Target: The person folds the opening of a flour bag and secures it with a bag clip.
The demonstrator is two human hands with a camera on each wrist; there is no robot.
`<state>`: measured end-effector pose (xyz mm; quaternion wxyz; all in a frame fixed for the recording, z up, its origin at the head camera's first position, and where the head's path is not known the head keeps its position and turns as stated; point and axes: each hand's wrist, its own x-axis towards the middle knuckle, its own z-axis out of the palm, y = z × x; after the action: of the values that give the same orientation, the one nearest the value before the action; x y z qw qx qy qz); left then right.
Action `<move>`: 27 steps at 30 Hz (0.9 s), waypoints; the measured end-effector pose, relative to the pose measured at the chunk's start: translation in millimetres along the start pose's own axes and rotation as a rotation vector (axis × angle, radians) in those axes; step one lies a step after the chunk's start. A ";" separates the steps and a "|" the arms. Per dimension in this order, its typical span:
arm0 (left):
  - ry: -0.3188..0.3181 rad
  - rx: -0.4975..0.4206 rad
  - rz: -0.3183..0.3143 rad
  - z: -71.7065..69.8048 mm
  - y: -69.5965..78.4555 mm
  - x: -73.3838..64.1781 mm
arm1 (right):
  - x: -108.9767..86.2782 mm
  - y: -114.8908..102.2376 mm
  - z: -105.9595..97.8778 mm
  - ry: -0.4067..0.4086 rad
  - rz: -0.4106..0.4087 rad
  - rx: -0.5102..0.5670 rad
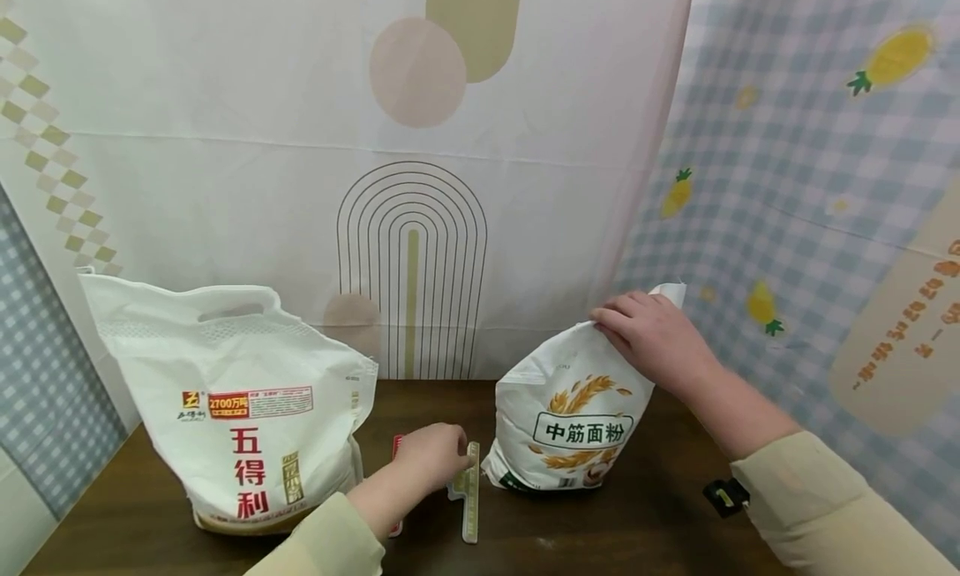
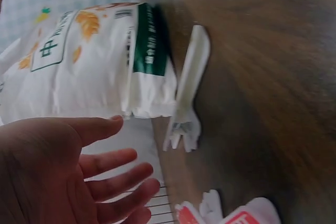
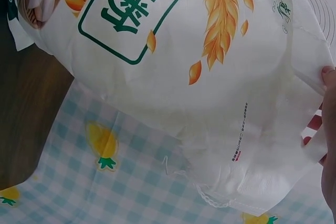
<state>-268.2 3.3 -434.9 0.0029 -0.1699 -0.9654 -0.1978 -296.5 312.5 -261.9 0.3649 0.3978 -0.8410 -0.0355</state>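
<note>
On the right stands a white flour bag [image 1: 581, 401] with green lettering and printed wheat ears. My right hand [image 1: 652, 338] grips its top edge, and fingertips [image 3: 310, 124] show through the handle hole in the right wrist view. My left hand [image 1: 427, 459] is above the table between two bags, its fingers apart with nothing in them in the left wrist view. Closest to it lies a pale bag clip [image 2: 191, 77] with a yellowish strip. A red-and-white clip [image 2: 247, 216] lies partly hidden behind the left hand in the head view.
A larger white flour bag [image 1: 247, 418] with red lettering and a handle hole stands upright at the left. A small black tag marked 1 [image 1: 726, 497] is by the right sleeve. Patterned cloths [image 1: 555, 184] hang behind the dark wooden table [image 1: 570, 534].
</note>
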 end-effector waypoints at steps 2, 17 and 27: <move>0.000 0.067 0.006 4.9 -1.3 -0.5 | -1.3 0.0 0.9 0.005 0.002 -0.002; -0.054 0.259 -0.008 19.1 0.0 -6.2 | -3.3 1.6 2.8 0.027 -0.007 0.005; -0.049 0.270 0.006 22.5 0.7 -5.7 | -5.1 2.8 3.9 0.024 0.002 0.007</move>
<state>-261.1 10.6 -455.7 0.0026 -0.1756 -0.9825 -0.0618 -298.6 317.0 -266.8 0.3734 0.3986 -0.8372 -0.0275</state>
